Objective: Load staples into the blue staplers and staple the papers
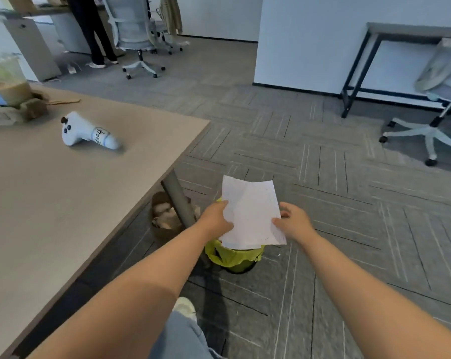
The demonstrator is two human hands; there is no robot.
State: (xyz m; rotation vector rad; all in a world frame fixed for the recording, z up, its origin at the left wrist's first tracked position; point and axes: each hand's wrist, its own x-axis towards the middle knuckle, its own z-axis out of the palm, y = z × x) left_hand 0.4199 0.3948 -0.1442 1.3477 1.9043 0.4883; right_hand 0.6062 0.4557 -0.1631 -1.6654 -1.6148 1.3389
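A white sheaf of papers (pixel 251 212) is held out over the floor, right of the table. My left hand (pixel 215 220) pinches its left edge and my right hand (pixel 294 221) grips its lower right corner. The papers hover directly above a small bin lined with a yellow-green bag (pixel 234 256). No blue stapler or staples show in this view.
A beige table (pixel 63 203) fills the left, with a white controller (pixel 85 132) and a plastic container (pixel 5 81) on it. A brown bin (pixel 164 218) sits by the grey table leg (pixel 179 200). Office chairs, a dark desk and a standing person are farther off.
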